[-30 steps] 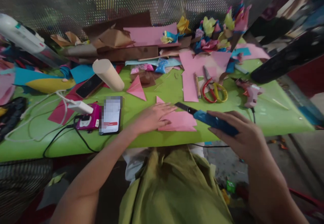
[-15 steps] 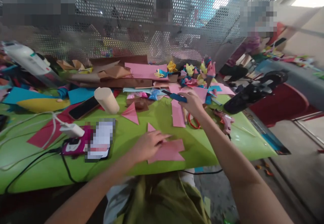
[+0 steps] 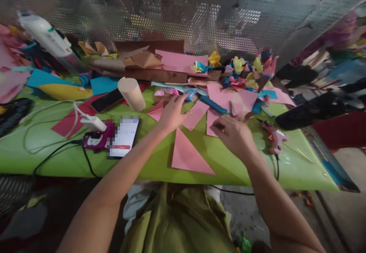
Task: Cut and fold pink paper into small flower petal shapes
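The green table (image 3: 234, 173) has its near edge just in front of the person's olive clothing, curving slightly, and its right-hand corner runs out past the hot glue gun (image 3: 276, 138). Along the back, piled paper and cardboard stand close to a perforated metal panel (image 3: 171, 22), so there is little room that way. The widest bare stretch of green lies between the forearms, right of the pink paper triangle (image 3: 188, 156), and continues under the right forearm toward the glue gun. The triangle lies flat, well inside the near edge, its long side sloping down to the right. On the left, the smartphone (image 3: 132, 133) and the magenta socket block (image 3: 98, 141), with its cables, crowd the space beside the left forearm; the paper tube (image 3: 133, 95) stands farther back.

The left hand (image 3: 173, 112) is spread, thumb and fingers apart, with the thumb at the left end of a pink paper rectangle (image 3: 197, 116) and the fingertips near a small blue packet (image 3: 191, 94). The right hand (image 3: 235, 134) is half curled, palm down, over the near part of a larger pink sheet (image 3: 217, 91); whether it grips anything cannot be told. Just beyond it lie the blue cutter (image 3: 214, 105) and a scissor blade (image 3: 232, 109).
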Available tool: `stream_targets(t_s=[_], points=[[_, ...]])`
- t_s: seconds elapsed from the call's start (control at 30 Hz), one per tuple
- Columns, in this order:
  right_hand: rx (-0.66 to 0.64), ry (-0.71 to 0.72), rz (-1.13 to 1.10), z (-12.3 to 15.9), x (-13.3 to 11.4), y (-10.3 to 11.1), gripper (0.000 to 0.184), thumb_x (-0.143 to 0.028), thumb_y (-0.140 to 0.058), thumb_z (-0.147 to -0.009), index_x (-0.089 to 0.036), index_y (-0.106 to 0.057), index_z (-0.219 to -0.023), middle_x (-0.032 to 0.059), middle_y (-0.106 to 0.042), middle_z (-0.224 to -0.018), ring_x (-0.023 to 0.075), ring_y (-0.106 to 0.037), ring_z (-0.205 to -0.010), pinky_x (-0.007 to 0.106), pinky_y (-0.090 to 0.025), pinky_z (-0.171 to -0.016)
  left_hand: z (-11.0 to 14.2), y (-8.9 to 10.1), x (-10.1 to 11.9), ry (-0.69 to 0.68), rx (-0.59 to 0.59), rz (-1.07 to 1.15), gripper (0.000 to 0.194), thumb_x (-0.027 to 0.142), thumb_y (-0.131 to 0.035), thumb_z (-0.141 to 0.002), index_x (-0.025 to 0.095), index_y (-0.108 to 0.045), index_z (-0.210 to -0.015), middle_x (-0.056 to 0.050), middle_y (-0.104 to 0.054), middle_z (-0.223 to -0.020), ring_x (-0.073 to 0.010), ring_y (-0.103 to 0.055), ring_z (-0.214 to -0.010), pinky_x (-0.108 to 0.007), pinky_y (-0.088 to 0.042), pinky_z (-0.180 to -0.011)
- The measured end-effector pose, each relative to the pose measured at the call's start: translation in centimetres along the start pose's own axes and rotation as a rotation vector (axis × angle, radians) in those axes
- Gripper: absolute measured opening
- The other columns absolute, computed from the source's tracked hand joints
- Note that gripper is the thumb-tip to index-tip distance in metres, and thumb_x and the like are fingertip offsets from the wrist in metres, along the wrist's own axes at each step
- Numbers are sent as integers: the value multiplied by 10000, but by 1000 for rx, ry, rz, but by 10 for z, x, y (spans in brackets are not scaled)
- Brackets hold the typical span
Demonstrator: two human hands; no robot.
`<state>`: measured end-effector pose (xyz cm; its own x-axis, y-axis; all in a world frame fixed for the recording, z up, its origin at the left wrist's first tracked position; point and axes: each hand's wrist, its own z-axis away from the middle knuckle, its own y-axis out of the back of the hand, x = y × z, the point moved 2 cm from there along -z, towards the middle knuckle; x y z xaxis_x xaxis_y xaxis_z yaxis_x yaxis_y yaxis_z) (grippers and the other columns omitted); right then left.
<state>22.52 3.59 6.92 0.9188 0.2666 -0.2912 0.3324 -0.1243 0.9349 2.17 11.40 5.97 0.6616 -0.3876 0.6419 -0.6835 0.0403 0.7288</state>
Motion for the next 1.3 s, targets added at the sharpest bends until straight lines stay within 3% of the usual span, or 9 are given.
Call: stream_targets(t_s=[0.17, 0.37, 0.53, 0.63, 0.7, 0.8, 0.93, 1.1, 1.3], points=[[-205, 134, 81, 45, -45, -26, 347, -492, -685, -794, -218, -625, -999, 69, -699, -884, 247, -672, -764, 301, -412, -581, 19, -4, 11, -85, -200, 5, 389, 168, -683, -821, 173, -628, -1206, -95, -648, -1242, -235, -613, -1135, -358, -484, -972], [-266, 66, -117, 54, -40, -56, 498, -358, -689, -777, -234, -510, -1225, 20, -695, -801, 236, -671, -647, 280, -402, -516, 27, -15, 12, -153, -315, 77, 342, 245, -663, -860, 177, -647, -1195, -71, -665, -1250, -211, -619, -1133, -299, -481, -950], [-332, 69, -416, 49, -28, -58, 152, -338, -641, -777, -219, -624, -871, 6, -658, -682, 202, -607, -571, 280, -415, -498, 28, -5, 5, -86, -258, 196, 292, 261, -632, -878, 181, -675, -1156, -81, -669, -1231, -221, -610, -1134, -308, -469, -959], [-383, -45, -501, 31, -22, -38, 304, -454, -666, -762, -217, -559, -605, -12, -570, -553, 170, -529, -514, 268, -383, -468, 25, 6, 2, -28, -97, 467, 362, 390, -585, -906, 209, -645, -1214, -88, -634, -1292, -240, -565, -1202, -339, -439, -1007], [-351, -178, -625, 11, -18, -21, 298, -494, -689, -752, -197, -661, -764, 6, -645, -639, 179, -565, -565, 274, -424, -500, 24, 11, -3, 98, 28, 724, 473, 500, -458, -949, 223, -570, -1315, -105, -631, -1294, -254, -576, -1189, -372, -455, -985], [-198, -315, -875, -23, -14, -3, 445, -507, -762, -669, -161, -697, -942, 61, -727, -820, 214, -628, -664, 312, -497, -578, 21, 6, -11, 245, -4, 952, 587, 600, -353, -947, 198, -560, -1321, -129, -658, -1230, -262, -646, -1049, -400, -496, -891], [-152, -352, -1087, -56, -12, -12, 452, -473, -832, -574, -175, -700, -888, 45, -733, -855, 214, -650, -727, 312, -519, -645, 19, -8, -18, 243, -155, 932, 511, 623, -582, -822, 178, -694, -1046, -76, -714, -945, -194, -673, -743, -332, -516, -725], [-139, -393, -1254, -57, 0, -35, 415, -550, -783, -646, -189, -667, -814, -18, -645, -689, 135, -577, -604, 239, -449, -557, 16, -12, -23, 350, -97, 877, 313, 453, -699, -765, 151, -671, -843, -30, -678, -677, -143, -632, -603, -251, -473, -586], [-92, -306, -1130, -53, 18, -27, 455, -605, -696, -732, -191, -552, -613, -56, -463, -514, 86, -417, -469, 222, -305, -453, 11, -1, -25, 418, 91, 935, 235, 374, -716, -716, 154, -671, -787, 1, -644, -630, -116, -588, -556, -225, -441, -526]])
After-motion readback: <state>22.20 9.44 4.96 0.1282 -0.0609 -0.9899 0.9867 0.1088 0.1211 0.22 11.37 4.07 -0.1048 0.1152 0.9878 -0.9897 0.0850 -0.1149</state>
